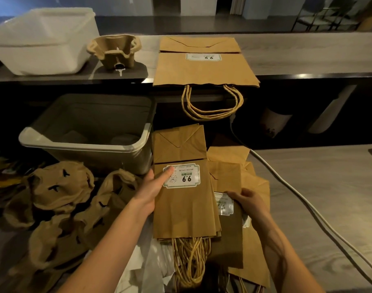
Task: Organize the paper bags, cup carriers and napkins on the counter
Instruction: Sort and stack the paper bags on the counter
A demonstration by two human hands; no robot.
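The left hand pinches the stack of paper bags on the near counter, thumb on its label; the right hand grips a loose bag just beside it. Squaring the edges first should prevent fanning.

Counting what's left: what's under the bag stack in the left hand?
More paper bags fan out rightward beneath the stack, the right hand holding one; white sheets, likely napkins, show at lower left. How many bags lie underneath is covered.

On the near paper bag, a white label is showing "9.9" upside down; the far paper bag is showing "9.9" on its label too. The side bag is carrying a blurred label.
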